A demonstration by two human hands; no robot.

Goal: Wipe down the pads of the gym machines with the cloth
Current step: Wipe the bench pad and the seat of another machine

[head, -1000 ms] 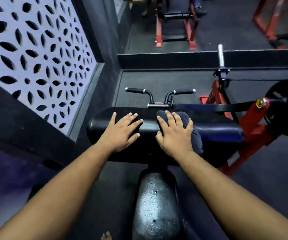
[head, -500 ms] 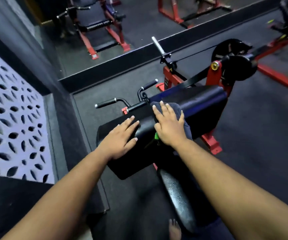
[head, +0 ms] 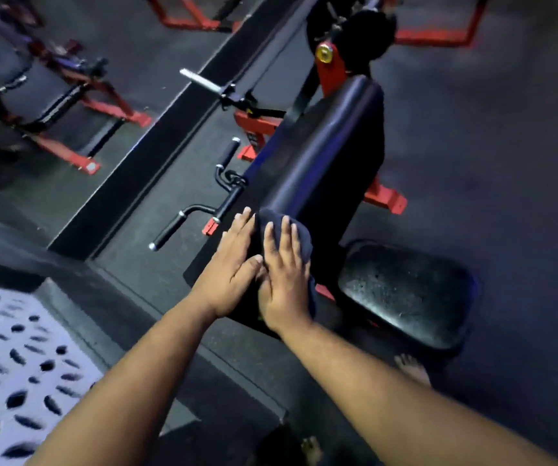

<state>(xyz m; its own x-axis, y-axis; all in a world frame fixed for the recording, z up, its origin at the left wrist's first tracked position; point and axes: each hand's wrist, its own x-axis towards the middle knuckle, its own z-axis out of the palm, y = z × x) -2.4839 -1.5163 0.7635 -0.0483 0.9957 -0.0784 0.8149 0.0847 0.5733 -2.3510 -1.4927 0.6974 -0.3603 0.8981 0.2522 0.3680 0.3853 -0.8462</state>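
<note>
The person is partway through wiping the long arm pad (head: 317, 156) of a red-framed gym machine (head: 329, 70), and the wiping looks to be happening at the pad's near end, with most of its length toward the far end not yet under the cloth. The right hand (head: 286, 280) is pressing the cloth (head: 299, 237) flat onto the pad's top, fingers straight and spread over it rather than curled around it, so it is pushing, not gripping. The left hand (head: 233, 274) is lying open just beside it, palm down on the pad's near left edge, its thumb touching the right hand, apparently steadying. The cloth is dark blue, bunched into a soft wad, showing beyond the fingertips and hanging a little over the pad's right side below the wrist. The pad itself is black, smooth and slightly glossy, catching a bluish sheen along its rounded top edge. As a judgement, the next move is calling for a firm push of the cloth along the pad toward its far end by the red pivot, keeping pressure even so the wad is not sliding off the rounded edge; the speckled seat pad (head: 405, 290) at the near right is probably waiting its turn afterwards. The black handles (head: 200, 210) are standing off the pad's left side.
</note>
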